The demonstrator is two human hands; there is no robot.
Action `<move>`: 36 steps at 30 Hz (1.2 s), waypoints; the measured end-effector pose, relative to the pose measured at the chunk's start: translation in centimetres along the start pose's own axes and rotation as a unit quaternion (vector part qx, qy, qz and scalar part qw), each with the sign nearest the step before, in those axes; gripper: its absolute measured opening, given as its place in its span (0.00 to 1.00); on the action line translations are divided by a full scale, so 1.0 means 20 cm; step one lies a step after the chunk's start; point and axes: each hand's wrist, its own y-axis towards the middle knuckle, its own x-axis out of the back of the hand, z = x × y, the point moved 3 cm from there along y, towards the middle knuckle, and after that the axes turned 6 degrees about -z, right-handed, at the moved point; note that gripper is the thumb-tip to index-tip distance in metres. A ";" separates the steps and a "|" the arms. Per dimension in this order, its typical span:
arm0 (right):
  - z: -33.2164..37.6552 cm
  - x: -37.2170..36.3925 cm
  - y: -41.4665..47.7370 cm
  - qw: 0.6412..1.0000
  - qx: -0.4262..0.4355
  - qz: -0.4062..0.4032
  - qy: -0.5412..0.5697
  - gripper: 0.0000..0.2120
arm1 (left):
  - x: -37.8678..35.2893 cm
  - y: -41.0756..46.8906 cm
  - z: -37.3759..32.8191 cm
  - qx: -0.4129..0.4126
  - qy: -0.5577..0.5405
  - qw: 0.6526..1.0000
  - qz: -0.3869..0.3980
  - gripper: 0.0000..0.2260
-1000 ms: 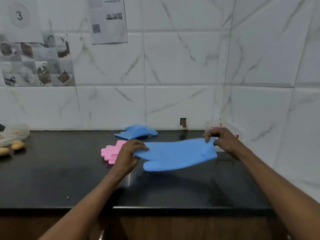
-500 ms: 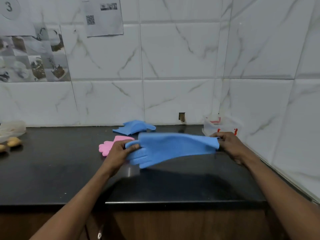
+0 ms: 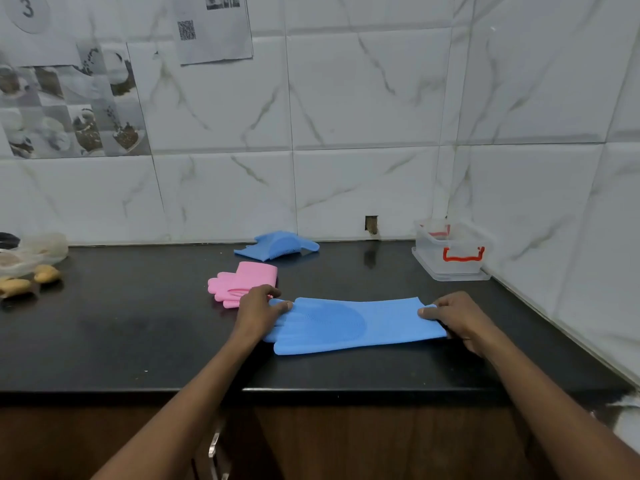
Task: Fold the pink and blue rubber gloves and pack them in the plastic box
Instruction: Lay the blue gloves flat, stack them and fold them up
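Lowered flat onto tabletop (image 3: 104, 341): blue glove (image 3: 353, 323), left hand (image 3: 258, 311) pinching fingertips, right hand (image 3: 453, 317) gripping cuff.

blue glove (image 3: 349, 323) under my hands: matt rubber, bristled round patch on palm. pink gloves (image 3: 242, 280): same matt rubber. table (image 3: 104, 323): black stone, glossy. box (image 3: 450, 251): clear plastic, red clips. wall tiles (image 3: 363, 98): polished marble look.

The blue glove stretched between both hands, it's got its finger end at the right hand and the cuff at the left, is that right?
Not quite. The head view shows the blue glove reversed: its finger end is at the left hand and its cuff at the right hand. Both hands do hold it stretched.
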 end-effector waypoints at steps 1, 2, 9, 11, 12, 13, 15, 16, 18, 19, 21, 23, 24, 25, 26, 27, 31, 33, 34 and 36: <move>0.00 -0.01 -0.01 1.000 0.021 -0.021 -0.003 0.13 | 0.00 -0.02 -0.02 -0.030 0.039 0.998 -0.025 0.17; 0.00 -0.02 -0.02 0.998 0.043 -0.048 -0.011 0.12 | 0.01 -0.04 -0.04 -0.075 0.092 0.991 -0.062 0.14; 0.12 -0.06 -0.21 0.880 0.264 -0.301 -0.255 0.09 | -0.09 -0.17 -0.24 -0.262 0.145 0.953 0.044 0.14; 0.18 -0.15 -0.23 0.890 0.318 -0.227 -0.234 0.08 | -0.19 -0.20 -0.21 -0.206 0.244 0.930 0.182 0.25; 0.22 -0.22 -0.23 0.910 0.322 -0.153 -0.211 0.12 | -0.23 -0.21 -0.20 -0.208 0.277 0.912 0.220 0.27; 0.27 -0.30 -0.23 0.925 0.318 -0.070 -0.195 0.17 | -0.24 -0.20 -0.19 -0.218 0.294 0.899 0.241 0.27; 0.36 -0.48 -0.25 0.921 0.323 0.065 -0.208 0.25 | -0.25 -0.18 -0.19 -0.234 0.306 0.886 0.257 0.27; 0.39 -0.57 -0.26 0.911 0.328 0.111 -0.222 0.29 | -0.25 -0.17 -0.19 -0.242 0.307 0.883 0.259 0.26; 0.39 -0.70 -0.26 0.896 0.318 0.168 -0.261 0.36 | -0.26 -0.16 -0.16 -0.249 0.304 0.883 0.257 0.27; 0.36 -0.72 -0.24 0.891 0.307 0.177 -0.284 0.38 | -0.26 -0.16 -0.14 -0.244 0.298 0.888 0.252 0.28; 0.27 -0.68 -0.17 0.885 0.289 0.159 -0.328 0.39 | -0.26 -0.15 -0.09 -0.224 0.286 0.900 0.240 0.28; 0.16 -0.56 -0.08 0.882 0.257 0.126 -0.374 0.39 | -0.24 -0.14 -0.08 -0.211 0.285 0.908 0.224 0.28; 0.11 -0.48 -0.04 0.879 0.236 0.115 -0.398 0.39 | -0.24 -0.15 -0.08 -0.208 0.286 0.909 0.220 0.28; 0.06 -0.40 0.00 0.878 0.213 0.106 -0.415 0.39 | -0.24 -0.15 -0.08 -0.204 0.286 0.910 0.221 0.29; 0.03 -0.32 0.02 0.882 0.190 0.098 -0.421 0.39 | -0.24 -0.16 -0.09 -0.198 0.281 0.911 0.228 0.30; 0.00 -0.26 0.04 0.890 0.172 0.086 -0.414 0.39 | -0.23 -0.17 -0.10 -0.185 0.269 0.913 0.243 0.31; 0.03 -0.14 0.04 0.943 0.143 -0.076 -0.291 0.43 | -0.13 -0.06 -0.17 -0.094 0.063 0.960 0.256 0.30; 0.07 -0.11 0.01 0.963 0.128 -0.130 -0.197 0.44 | -0.05 0.06 -0.21 -0.107 0.051 0.982 0.146 0.25; 0.08 -0.09 0.00 0.968 0.122 -0.142 -0.165 0.43 | -0.02 0.13 -0.22 -0.120 0.075 0.986 0.093 0.20; 0.09 -0.08 -0.01 0.971 0.118 -0.154 -0.142 0.43 | 0.00 0.27 -0.22 -0.124 0.120 0.984 0.042 0.12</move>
